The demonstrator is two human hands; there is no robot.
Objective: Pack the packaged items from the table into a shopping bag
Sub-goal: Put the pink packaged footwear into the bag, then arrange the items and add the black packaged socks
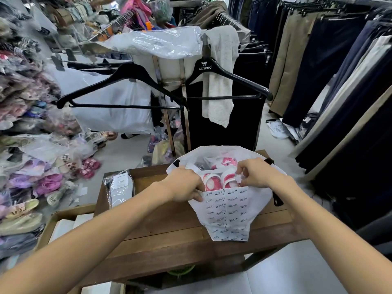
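We count one white shopping bag (pixel 228 213) printed with a repeated logo, standing open at the right edge of the one wooden table (pixel 169 225). Inside it we can make out at least three clear packets of pink-and-white items (pixel 212 180); deeper ones are too hidden to count. One packaged item (pixel 121 187), dark and white in clear wrap, lies at the table's far left corner. Two hands are in view, the left hand (pixel 186 184) and the right hand (pixel 257 172), each at the bag's rim. Two black hangers (pixel 127 90) hang on the rack beyond the table's far edge, and one pale towel (pixel 220 75) is draped there.
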